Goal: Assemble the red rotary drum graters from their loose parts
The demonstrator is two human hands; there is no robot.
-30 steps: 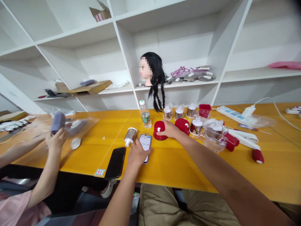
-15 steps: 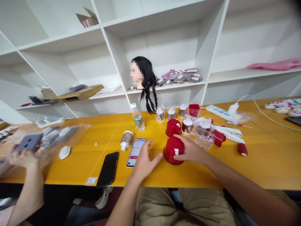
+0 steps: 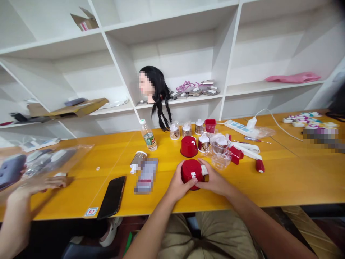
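Note:
Both my hands hold a red plastic housing (image 3: 192, 172) with white marks, resting on the yellow table (image 3: 283, 180) near its front edge. My left hand (image 3: 179, 183) wraps its left side, thumb on the front. My right hand (image 3: 215, 180) cups its right side, fingers curled round it. Behind it stands a second red housing (image 3: 189, 146). Just left of my left hand lies a blurred phone (image 3: 146, 175), with a metal grater drum (image 3: 138, 160) beside it.
A black phone (image 3: 112, 197) lies near the front edge. A water bottle (image 3: 148, 135), several metal drums, clear plastic parts (image 3: 221, 158), red-and-white pieces (image 3: 253, 158) and a power strip (image 3: 239, 127) sit behind. Another person's hand (image 3: 40, 183) works over plastic bags at left. White shelves hold a mannequin head (image 3: 151, 86).
My right hand pulled the red housing from beside the other one toward the front edge. My left hand left the phone and closed on the housing. The view swung right.

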